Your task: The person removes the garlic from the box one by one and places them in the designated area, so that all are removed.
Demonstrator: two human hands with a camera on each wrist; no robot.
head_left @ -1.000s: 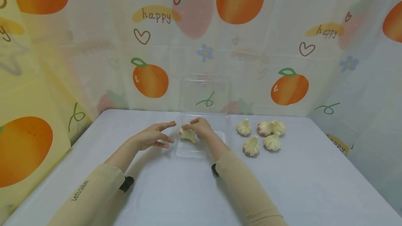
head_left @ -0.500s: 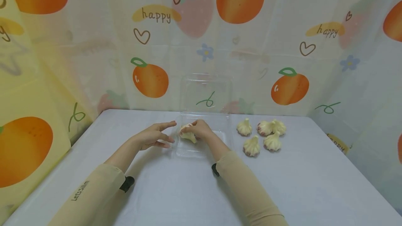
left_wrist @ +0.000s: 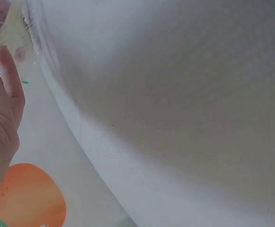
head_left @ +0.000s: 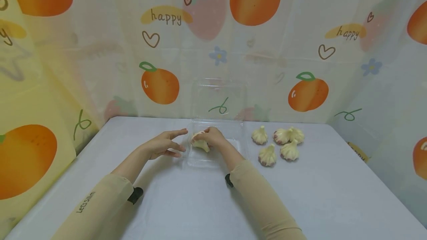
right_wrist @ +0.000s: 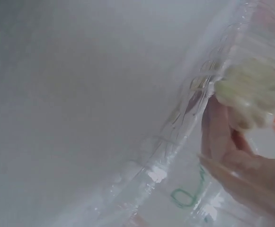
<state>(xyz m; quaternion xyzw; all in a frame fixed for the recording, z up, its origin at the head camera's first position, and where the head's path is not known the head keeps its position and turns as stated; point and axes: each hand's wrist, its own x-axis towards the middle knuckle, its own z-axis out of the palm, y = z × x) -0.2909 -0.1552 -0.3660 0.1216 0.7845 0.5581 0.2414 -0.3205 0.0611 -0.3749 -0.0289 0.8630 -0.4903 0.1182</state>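
A clear plastic clamshell box (head_left: 204,163) stands toward the back of the table, its lid (head_left: 218,95) raised against the curtain. Inside its left part my right hand (head_left: 215,137) grips a garlic bulb (head_left: 201,144), whose stem points toward me. In the right wrist view the garlic bulb (right_wrist: 251,94) shows blurred through the plastic, with the fingers (right_wrist: 217,127) against it. My left hand (head_left: 162,145) is at the box's left side with its fingers spread and holding nothing. The left wrist view catches part of the left hand (left_wrist: 2,109) beside the box wall.
Several loose garlic bulbs (head_left: 267,155) lie on the white table (head_left: 186,203) to the right of the box. A fruit-printed curtain (head_left: 267,55) hangs behind the table's back edge.
My right fingers have shifted slightly down onto the garlic bulb in the box. The left hand and the loose bulbs stay where they were.
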